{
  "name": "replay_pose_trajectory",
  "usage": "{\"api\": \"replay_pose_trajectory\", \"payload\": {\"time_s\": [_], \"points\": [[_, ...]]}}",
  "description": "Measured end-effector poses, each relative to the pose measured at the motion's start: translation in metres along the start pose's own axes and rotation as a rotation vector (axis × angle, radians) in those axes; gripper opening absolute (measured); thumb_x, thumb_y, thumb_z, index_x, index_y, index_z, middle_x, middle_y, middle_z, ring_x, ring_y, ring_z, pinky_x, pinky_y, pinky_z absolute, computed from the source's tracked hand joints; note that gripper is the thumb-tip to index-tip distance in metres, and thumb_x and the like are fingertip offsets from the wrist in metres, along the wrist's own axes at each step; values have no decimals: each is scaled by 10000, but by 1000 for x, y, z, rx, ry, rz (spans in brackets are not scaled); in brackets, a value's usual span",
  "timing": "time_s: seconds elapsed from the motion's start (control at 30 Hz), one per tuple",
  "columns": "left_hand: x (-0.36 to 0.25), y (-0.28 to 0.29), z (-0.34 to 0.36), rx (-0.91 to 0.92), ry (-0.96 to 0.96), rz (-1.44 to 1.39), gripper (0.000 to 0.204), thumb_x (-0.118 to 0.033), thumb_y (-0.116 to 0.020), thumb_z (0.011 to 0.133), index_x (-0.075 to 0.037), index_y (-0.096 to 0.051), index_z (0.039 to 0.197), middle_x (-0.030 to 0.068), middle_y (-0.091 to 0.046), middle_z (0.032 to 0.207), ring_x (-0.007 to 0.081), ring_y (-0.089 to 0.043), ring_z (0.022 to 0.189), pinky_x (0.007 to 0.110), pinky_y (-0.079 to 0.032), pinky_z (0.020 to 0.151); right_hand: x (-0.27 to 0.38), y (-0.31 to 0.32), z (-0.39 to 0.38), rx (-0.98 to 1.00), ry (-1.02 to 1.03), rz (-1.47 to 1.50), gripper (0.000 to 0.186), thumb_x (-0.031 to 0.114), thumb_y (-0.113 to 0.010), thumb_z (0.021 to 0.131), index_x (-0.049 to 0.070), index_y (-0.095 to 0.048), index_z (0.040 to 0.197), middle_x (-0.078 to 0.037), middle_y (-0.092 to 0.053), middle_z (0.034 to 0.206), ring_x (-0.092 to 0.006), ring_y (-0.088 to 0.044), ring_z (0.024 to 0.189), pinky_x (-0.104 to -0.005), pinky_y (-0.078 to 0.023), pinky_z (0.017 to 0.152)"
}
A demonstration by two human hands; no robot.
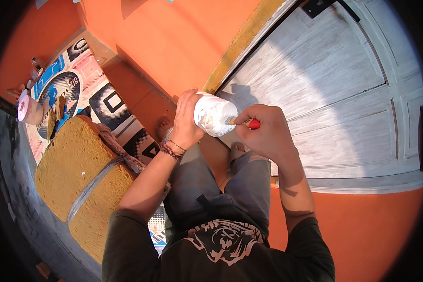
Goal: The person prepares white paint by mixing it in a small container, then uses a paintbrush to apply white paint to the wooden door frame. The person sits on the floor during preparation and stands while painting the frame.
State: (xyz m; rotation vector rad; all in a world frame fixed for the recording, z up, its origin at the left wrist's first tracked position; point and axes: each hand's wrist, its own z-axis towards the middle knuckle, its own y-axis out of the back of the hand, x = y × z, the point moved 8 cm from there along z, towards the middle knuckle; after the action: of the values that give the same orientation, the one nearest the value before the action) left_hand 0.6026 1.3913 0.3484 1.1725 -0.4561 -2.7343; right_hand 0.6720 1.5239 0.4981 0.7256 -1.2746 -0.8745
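Observation:
My left hand [189,117] is closed around the side of a white plastic paint tub [207,104], held up in front of my legs and tilted so its opening faces right. White paint coats the inside. In my right hand [265,129], the fingers pinch a paintbrush [254,124] with a red-tipped handle. Its bristle end reaches into the tub's mouth and is partly hidden there.
To the right stands a panelled door [324,103] with streaky white paint. At left are a yellow foam block [80,178] tied with a strip, a patterned board [110,105] and a pink-white container [30,111]. Orange walls [160,37] rise behind.

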Motion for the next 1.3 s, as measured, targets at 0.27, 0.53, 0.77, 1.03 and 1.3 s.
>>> {"api": "replay_pose_trajectory", "payload": {"time_s": [0.27, 0.53, 0.77, 1.03, 1.3], "points": [[-3, -3, 4, 40, 6, -49, 759, 29, -817, 607, -26, -526, 1306, 223, -498, 1404, 456, -446, 1345, 512, -382, 1140, -10, -14, 2, 119, -106, 4, 135, 39, -702, 735, 10, -756, 855, -131, -715, 760, -212, -690, 654, -302, -539, 638], [0, 0, 4, 14, 16, -16, 744, 40, -794, 619, -22, -527, 1311, 225, -499, 1400, 458, -440, 1348, 510, -371, 1148, -10, -9, 6, 56, -120, 136, 134, 71, -689, 772, -4, -723, 877, -113, -691, 713, -145, -638, 635, -282, -516, 640], [1, -2, 2, 9, 11, 34, 756, 50, -788, 611, -27, -529, 1317, 218, -497, 1400, 459, -431, 1352, 520, -368, 1145, -35, -17, 3, 31, -183, 107, 121, 90, -667, 789, -21, -680, 837, -128, -686, 717, -155, -633, 659, -298, -513, 647], [2, -1, 1, 0, 6, 89, 770, 51, -785, 600, -24, -526, 1322, 216, -492, 1402, 461, -423, 1351, 532, -360, 1148, -29, -2, 4, 7, -231, 176, 120, 61, -670, 782, -9, -704, 873, -113, -696, 751, -153, -637, 665, -285, -512, 655], [-1, -1, 3, 9, -14, 148, 689, -64, -843, 673, 1, -536, 1286, 241, -523, 1373, 457, -481, 1308, 516, -403, 1109, -24, -26, 2, 218, -3, 137, 119, -15, -656, 754, -18, -709, 861, -94, -677, 813, -164, -659, 692, -274, -513, 653]]}}
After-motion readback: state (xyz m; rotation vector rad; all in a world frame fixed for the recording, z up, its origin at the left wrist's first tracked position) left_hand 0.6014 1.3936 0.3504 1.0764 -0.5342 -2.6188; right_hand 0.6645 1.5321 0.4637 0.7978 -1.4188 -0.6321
